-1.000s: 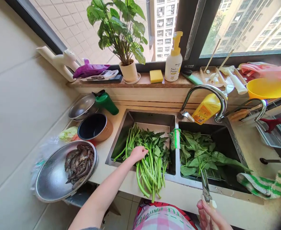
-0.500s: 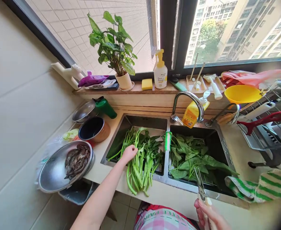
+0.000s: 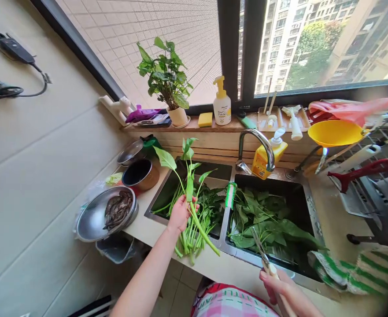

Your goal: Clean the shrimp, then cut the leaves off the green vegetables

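Note:
My left hand [image 3: 179, 212] is closed around a few long green vegetable stalks [image 3: 189, 193], lifted above the left sink basin with leaves pointing up and the stem ends slanting down to the right. Below them the rest of the bunch of stalks [image 3: 194, 233] lies across the basin's front edge. My right hand [image 3: 281, 288] grips the handle of scissors [image 3: 261, 251] near the counter's front edge, blades pointing up-left over the right basin. That basin holds a heap of cut green leaves [image 3: 266, 220].
A double steel sink [image 3: 223, 229] has a curved tap [image 3: 258, 141] behind it. A steel bowl of small fish [image 3: 109, 211], a dark pot [image 3: 141, 174] and a lid stand at left. The sill holds a potted plant [image 3: 167, 81], soap bottle, sponge. A striped cloth [image 3: 355, 268] and dish rack are at right.
My left hand has picked a few stalks out of the bunch and raised them upright. The camera has pulled back and tilted up; the right hand with scissors shifted slightly left.

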`<state>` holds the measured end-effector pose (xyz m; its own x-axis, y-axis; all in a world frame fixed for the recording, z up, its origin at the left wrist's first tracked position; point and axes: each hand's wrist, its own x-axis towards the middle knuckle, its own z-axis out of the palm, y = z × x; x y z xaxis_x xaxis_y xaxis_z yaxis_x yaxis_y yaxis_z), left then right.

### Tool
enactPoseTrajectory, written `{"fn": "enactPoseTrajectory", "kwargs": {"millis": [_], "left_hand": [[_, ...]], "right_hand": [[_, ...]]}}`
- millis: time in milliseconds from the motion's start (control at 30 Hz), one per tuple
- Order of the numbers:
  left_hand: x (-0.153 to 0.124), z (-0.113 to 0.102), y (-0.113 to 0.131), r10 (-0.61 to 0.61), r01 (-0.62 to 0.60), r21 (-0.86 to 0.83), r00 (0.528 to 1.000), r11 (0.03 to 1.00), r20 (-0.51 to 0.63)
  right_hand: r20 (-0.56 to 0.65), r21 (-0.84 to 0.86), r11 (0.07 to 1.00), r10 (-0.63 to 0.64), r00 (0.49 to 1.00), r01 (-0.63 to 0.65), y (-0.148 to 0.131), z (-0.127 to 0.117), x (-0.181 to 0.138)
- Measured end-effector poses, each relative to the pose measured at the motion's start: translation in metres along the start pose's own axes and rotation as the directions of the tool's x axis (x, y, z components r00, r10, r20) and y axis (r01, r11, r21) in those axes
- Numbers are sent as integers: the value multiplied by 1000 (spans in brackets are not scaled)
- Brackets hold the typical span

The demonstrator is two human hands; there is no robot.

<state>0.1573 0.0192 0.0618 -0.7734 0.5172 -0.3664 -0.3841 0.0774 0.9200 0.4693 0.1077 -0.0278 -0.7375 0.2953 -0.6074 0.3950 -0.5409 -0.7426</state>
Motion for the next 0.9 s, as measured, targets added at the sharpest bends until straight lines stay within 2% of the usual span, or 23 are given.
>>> {"fn": "enactPoseTrajectory", "kwargs": {"millis": [100, 200, 267, 367, 500, 700, 800, 900], "left_hand": [[-14, 33, -36, -12, 13, -41, 999, 999, 36], [-28, 65, -62, 10, -10, 5, 999, 1000, 51], [-34, 82, -72, 36, -38, 47, 998, 998, 52], [-39, 99, -81, 92, -98, 95, 993, 991, 69], [-43, 112, -90, 141, -159, 166, 983, 973, 116], [-53, 125, -98, 152, -189, 202, 970, 961, 188], [-55, 122, -95, 143, -178, 163, 969, 970, 204], [-56, 111, -87, 123, -153, 129, 968, 980, 217]], "right_hand": [[-6, -159, 986, -61, 998, 59, -13, 2, -6], [-108, -426, 897, -177, 978, 115, -24, 3, -14], [-175, -561, 823, -227, 958, 92, -27, 2, -19], [-245, -628, 778, -228, 942, 25, -25, -1, -25], [-260, -626, 779, -236, 936, 23, -18, -6, -27], [-253, -562, 824, -245, 936, 64, -8, -9, -23], [-285, -466, 883, -210, 935, 56, -6, -12, -21], [-266, -287, 957, -122, 956, 43, -8, -16, -20]]}}
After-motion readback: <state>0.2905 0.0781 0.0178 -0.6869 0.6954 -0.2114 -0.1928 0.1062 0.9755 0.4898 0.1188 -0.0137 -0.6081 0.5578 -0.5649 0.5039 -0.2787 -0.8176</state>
